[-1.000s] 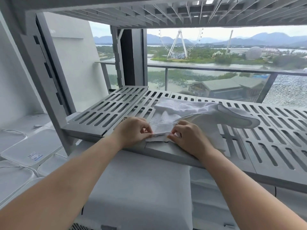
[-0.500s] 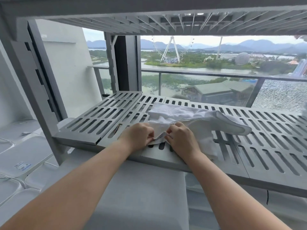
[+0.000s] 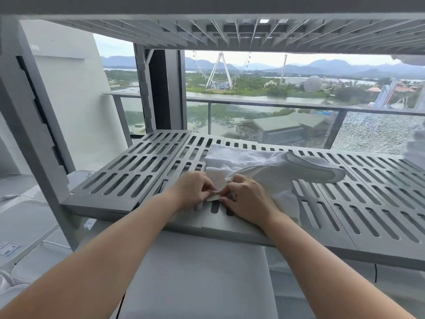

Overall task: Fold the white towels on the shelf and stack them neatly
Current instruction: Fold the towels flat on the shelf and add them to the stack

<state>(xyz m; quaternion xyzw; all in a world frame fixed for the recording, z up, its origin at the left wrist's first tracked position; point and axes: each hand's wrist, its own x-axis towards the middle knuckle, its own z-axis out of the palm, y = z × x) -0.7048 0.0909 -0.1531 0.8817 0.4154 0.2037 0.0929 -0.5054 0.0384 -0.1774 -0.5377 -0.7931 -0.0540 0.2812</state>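
Observation:
A crumpled white towel (image 3: 259,163) lies on the grey slotted shelf (image 3: 138,171), with one rounded end sticking out to the right. My left hand (image 3: 192,191) and my right hand (image 3: 247,199) meet at the towel's near corner by the shelf's front edge. Both pinch that corner between thumb and fingertips, knuckles almost touching. More white towels (image 3: 416,150) show at the far right edge, cut off by the frame.
A second slotted shelf (image 3: 253,31) hangs close overhead. A grey upright post (image 3: 34,139) stands at the left. Below the shelf sits a pale grey flat surface (image 3: 195,279). Behind the shelf runs a glass balcony railing (image 3: 276,104).
Both hands have slid a little toward the shelf's front edge while keeping their pinch on the towel corner. The camera view has tilted down slightly.

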